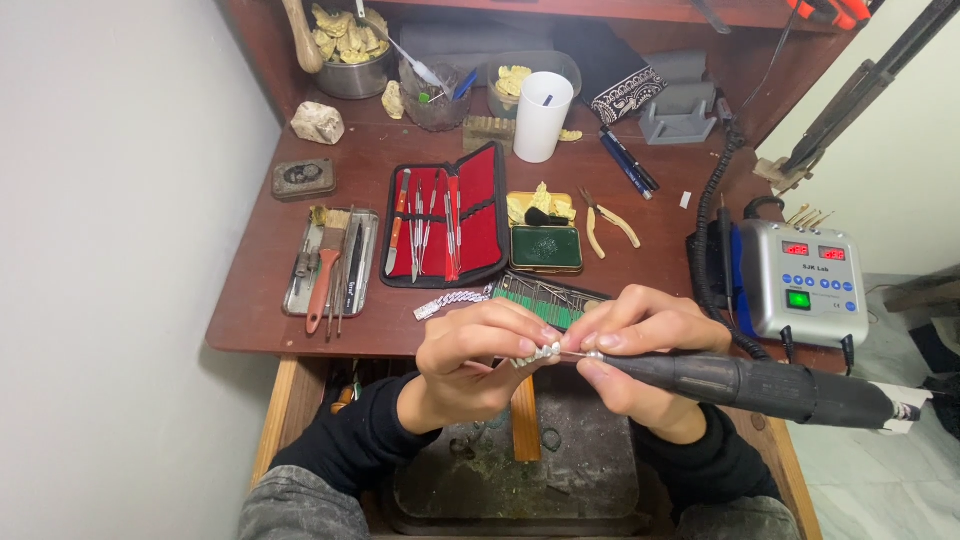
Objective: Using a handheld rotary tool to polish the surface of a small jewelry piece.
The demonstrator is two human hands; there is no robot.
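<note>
Pinching a small silver chain piece (pixel 545 351) between your left hand (pixel 470 365) fingers, you clamp your right hand (pixel 640 345) on the black rotary handpiece (pixel 770 388), bit touching it. Light, slippery, probably delicate: hold beside the bit. Beyond your fingertips, a red tool case (pixel 448 218) lies open on the worktop (pixel 660 260).

Red case (pixel 480 215) with black edge, green tin (pixel 546 248), white cup (pixel 541 117), black handpiece (pixel 760 388), silver chain (pixel 452 300), reddish-brown desk (pixel 660 265)

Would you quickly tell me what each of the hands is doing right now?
Left hand: closed, pinching a small silver piece.
Right hand: closed, holding a black rotary handpiece with its tip at the piece.
</note>
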